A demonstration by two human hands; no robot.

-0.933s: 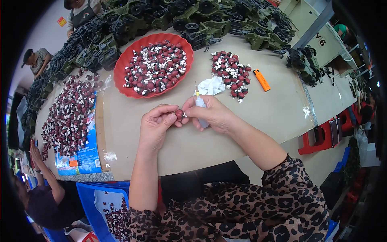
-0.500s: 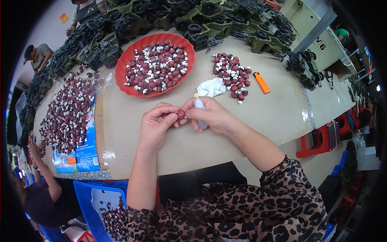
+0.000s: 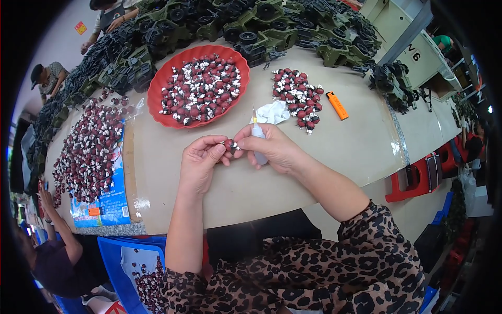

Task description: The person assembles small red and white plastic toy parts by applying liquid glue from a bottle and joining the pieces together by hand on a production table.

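Observation:
Over the table's middle, my left hand [image 3: 201,159] pinches a small round dark-red and black toy piece [image 3: 229,144] with white parts. My right hand [image 3: 280,149] is closed round a translucent squeeze bottle [image 3: 257,132] with a yellow collar and a thin needle tip pointing up. The right thumb and forefinger also meet at the white end of the piece. Just beyond the bottle lies a crumpled white tissue [image 3: 273,112]. A cluster of similar toy pieces [image 3: 299,99] sits past it, with an orange lighter [image 3: 338,105] to its right.
A red scalloped bowl [image 3: 155,112] full of such pieces stands beyond my hands. At left, a large heap [image 3: 91,149] covers a blue printed bag [image 3: 112,209]. Green toy vehicles [image 3: 266,36] bank the far edge. A blue bin [image 3: 112,256] sits below left. Other people work at left.
The piece has turned between my fingers, so its white part now shows toward the right hand. Both hands stay in nearly the same place. The view has shifted slightly.

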